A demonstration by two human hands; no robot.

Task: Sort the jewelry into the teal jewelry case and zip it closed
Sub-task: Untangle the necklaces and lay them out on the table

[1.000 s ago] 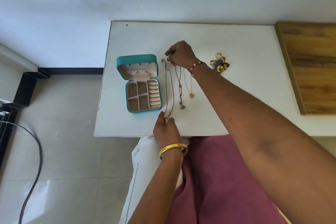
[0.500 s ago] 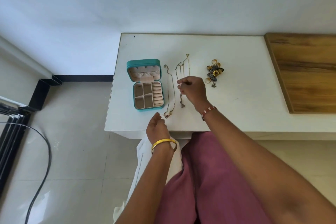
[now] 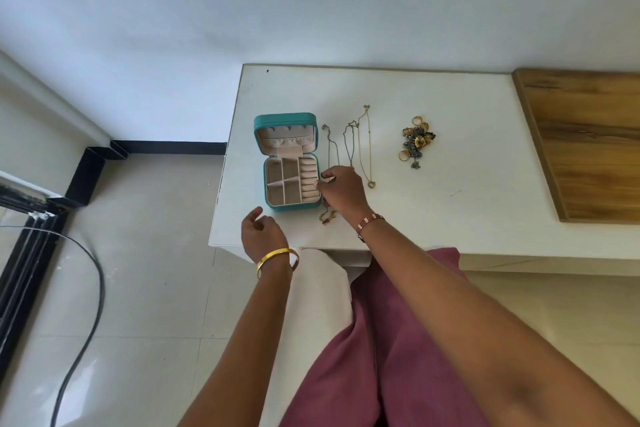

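Right hand (image 3: 343, 189) now shifting from the necklaces (image 3: 349, 149) toward the open teal case (image 3: 289, 163), fingers curled, grip unclear; left hand (image 3: 263, 236) hovering loose, empty.

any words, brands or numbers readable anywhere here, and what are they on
None: no text reads in this view.
The teal jewelry case shows no brand or label.
The gold bangle and the beaded bracelet show no readable marking.
The pile of rings and earrings is too small to show any.
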